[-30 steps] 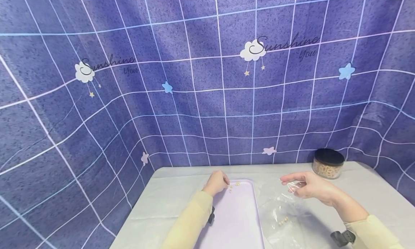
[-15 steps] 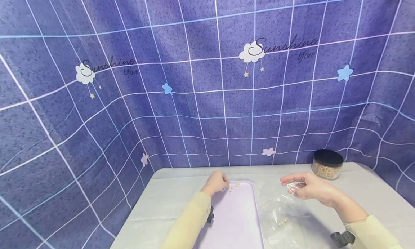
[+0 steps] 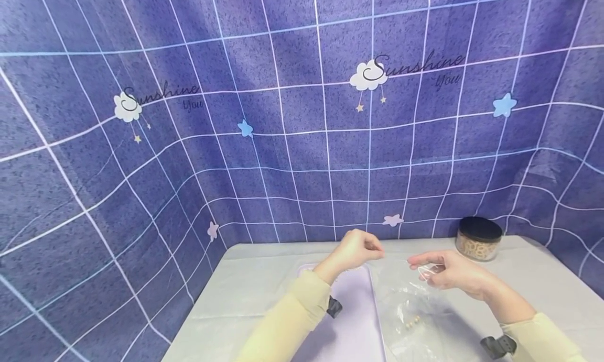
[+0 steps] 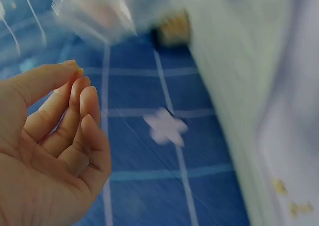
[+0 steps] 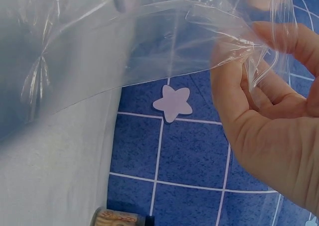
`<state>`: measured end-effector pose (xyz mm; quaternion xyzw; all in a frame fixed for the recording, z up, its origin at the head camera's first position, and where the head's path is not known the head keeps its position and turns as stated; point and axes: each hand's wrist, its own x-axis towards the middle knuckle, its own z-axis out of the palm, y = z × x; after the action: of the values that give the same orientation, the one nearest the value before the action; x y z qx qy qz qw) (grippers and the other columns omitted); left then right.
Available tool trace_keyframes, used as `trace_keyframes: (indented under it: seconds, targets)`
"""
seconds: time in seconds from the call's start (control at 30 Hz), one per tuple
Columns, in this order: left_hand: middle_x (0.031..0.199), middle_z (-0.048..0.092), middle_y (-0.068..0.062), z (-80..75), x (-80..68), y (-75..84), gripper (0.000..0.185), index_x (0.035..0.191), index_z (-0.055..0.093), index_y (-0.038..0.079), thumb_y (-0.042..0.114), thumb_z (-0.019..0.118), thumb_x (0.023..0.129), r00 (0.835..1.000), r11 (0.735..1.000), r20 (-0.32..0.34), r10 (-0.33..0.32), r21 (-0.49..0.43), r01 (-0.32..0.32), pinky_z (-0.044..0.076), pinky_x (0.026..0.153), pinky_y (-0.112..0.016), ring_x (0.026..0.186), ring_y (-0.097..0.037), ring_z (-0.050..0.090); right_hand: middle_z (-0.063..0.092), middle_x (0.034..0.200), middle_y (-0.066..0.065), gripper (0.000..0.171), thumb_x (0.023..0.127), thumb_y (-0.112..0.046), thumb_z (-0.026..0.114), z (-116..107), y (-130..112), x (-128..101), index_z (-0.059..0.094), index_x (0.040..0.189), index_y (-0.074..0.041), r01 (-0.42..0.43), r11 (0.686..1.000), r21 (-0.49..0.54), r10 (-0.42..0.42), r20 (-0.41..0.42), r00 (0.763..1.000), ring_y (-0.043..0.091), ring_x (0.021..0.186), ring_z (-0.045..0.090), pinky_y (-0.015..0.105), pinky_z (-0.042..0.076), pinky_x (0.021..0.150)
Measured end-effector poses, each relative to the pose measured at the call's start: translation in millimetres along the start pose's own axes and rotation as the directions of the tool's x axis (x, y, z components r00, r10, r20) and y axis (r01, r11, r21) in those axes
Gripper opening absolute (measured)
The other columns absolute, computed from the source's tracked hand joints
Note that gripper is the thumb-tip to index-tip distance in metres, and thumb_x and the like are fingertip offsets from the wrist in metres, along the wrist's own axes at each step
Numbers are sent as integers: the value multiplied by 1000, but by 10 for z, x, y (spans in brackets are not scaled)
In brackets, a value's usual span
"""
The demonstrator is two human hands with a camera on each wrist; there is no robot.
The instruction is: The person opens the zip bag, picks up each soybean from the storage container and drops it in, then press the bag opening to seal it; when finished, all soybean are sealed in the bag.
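My left hand (image 3: 354, 251) is raised over the far end of the lilac tray (image 3: 356, 312). In the left wrist view its thumb and forefinger pinch a small yellow piece (image 4: 79, 73), mostly hidden by the fingertips. Several similar yellow pieces (image 4: 300, 209) lie on the tray. To the right, my right hand (image 3: 457, 270) holds a clear plastic zip bag (image 3: 401, 299) by its mouth, the fingers spread around the opening. A few round yellow pieces (image 3: 413, 321) are low in the bag. A gap separates my left fingertips from the right hand.
A clear jar (image 3: 478, 241) with a black lid, filled with ring-shaped snacks, stands at the back right of the grey-white table cover (image 3: 245, 288). A blue checked curtain (image 3: 302, 142) closes off the back and sides.
My left hand has lifted from the tray's far left corner and moved right toward the bag's mouth. The right hand and bag have stayed in place.
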<state>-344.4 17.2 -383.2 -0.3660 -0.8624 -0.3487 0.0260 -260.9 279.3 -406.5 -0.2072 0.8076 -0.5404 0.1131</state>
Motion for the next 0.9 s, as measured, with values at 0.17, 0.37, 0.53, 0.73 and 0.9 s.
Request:
trace_keyframes:
  seconds: [0.17, 0.37, 0.53, 0.73, 0.9]
  targets:
    - [77, 71, 12, 127, 45, 329, 5, 85, 74, 19, 21, 75, 80, 993, 994, 45, 105, 40, -107, 47, 61, -7, 64, 12, 57, 56, 123, 23, 62, 71, 6, 59, 1, 24, 0, 49, 132, 5, 6, 1000, 0, -6, 0, 1000, 14, 86, 61, 24, 49, 58]
    - [70, 66, 19, 296, 48, 455, 5, 82, 73, 24, 26, 76, 79, 978, 960, 93, 189, 194, -204, 42, 58, -3, 59, 17, 50, 58, 121, 24, 61, 71, 6, 59, 8, 16, -13, 48, 131, 7, 19, 1000, -2, -19, 4, 1000, 11, 80, 60, 21, 48, 56]
    - [72, 67, 15, 329, 52, 432, 9, 87, 73, 20, 23, 77, 78, 979, 969, 71, 191, 144, -200, 43, 58, -4, 59, 15, 52, 60, 117, 20, 61, 71, 5, 59, 8, 22, -19, 48, 131, 9, 8, 1000, -2, -8, -1, 1000, 8, 75, 58, 20, 47, 55]
    - [79, 70, 8, 149, 66, 247, 7, 89, 72, 18, 19, 73, 82, 994, 995, -64, 91, -23, -93, 48, 64, -10, 66, 7, 58, 58, 120, 21, 60, 72, 5, 60, -7, 34, -23, 49, 131, 6, 8, 1000, -8, -8, -7, 1000, 12, 80, 61, 23, 49, 57]
    - [80, 71, 9, -33, 43, -114, 5, 87, 73, 21, 22, 73, 82, 995, 997, -101, -27, -70, 20, 49, 68, -16, 70, 3, 62, 58, 120, 23, 60, 72, 6, 60, -13, 49, -14, 49, 131, 7, 22, 999, -25, -22, -11, 1000, 14, 76, 60, 26, 52, 58]
